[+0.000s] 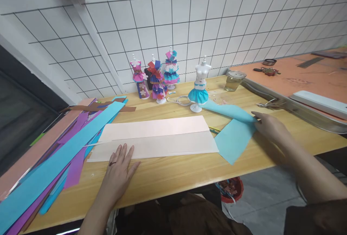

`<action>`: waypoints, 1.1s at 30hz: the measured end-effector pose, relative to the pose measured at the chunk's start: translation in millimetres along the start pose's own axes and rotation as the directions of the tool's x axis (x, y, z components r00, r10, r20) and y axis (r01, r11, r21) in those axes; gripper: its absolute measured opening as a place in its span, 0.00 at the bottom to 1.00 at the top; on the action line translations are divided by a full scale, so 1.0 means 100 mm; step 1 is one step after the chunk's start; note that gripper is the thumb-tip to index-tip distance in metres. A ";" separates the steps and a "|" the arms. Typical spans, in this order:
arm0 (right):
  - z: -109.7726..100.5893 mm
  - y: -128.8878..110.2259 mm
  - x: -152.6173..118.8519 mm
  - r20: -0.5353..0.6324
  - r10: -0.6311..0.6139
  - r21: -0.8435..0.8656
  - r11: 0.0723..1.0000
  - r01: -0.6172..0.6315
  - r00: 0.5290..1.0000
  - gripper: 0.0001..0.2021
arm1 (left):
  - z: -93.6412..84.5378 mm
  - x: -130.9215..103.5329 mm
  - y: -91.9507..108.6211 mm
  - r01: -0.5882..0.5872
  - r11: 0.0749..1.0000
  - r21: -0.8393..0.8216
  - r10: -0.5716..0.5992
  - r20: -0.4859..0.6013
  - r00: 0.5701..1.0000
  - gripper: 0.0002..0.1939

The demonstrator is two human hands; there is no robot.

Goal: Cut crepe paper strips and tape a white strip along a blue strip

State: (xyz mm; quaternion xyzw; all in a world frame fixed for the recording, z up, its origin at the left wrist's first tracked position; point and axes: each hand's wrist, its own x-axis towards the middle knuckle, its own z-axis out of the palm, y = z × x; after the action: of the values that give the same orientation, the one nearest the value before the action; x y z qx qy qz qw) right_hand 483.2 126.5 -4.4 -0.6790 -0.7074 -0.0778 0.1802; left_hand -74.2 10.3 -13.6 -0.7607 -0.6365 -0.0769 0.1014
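Observation:
My left hand [119, 173] rests flat, fingers apart, on the lower left edge of a pale pinkish-white strip [159, 134] that has a line running along its length. A pinch of my right hand [272, 128] grips a light-blue sheet [234, 143] by its right side. That thin, soft-looking sheet is bent: one part lies on the table against the pale strip's right end, and another curves back toward a small white dress-form doll [201, 72]. The doll wears a bright blue ruffled skirt [198, 96]. A yellow-and-dark tool [214, 130] lies partly hidden between strip and sheet.
Long blue, purple, brown and peach strips [62, 148] pile up at the left. Three dressed dolls [155, 79] stand by the tiled wall, near white-handled scissors [183, 100]. A cup of liquid [234, 80] and an orange-topped table [298, 72] are at right; a red basket [238, 191] sits below.

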 end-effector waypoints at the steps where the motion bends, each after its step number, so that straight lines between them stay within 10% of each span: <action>1: -0.01 0.02 0.02 0.026 0.007 -0.012 1.000 -0.006 1.000 0.24 | 0.00 0.00 0.00 -0.002 1.000 -0.002 0.002 0.000 1.000 0.29; 12: -0.13 -1.32 -0.23 0.081 -0.453 0.170 0.884 0.436 0.888 0.19 | -0.10 0.18 0.36 -0.182 0.982 -0.054 0.185 0.064 0.981 0.28; 26: -0.16 -0.67 -0.42 0.264 -0.291 0.182 0.951 0.249 0.920 0.28 | -0.04 0.18 0.43 -0.210 0.977 -0.047 0.213 0.086 0.973 0.27; 33: -0.16 -0.55 -0.28 0.169 -0.326 0.207 0.934 0.290 0.930 0.24 | 0.00 0.17 0.41 -0.228 0.973 -0.022 0.229 0.043 0.972 0.26</action>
State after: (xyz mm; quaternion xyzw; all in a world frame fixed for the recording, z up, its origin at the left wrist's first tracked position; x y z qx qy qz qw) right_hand 431.5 91.0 7.2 -0.5446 -0.8241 0.0273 0.1536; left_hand -30.7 19.4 -11.9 -0.8314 -0.5460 -0.0529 0.0887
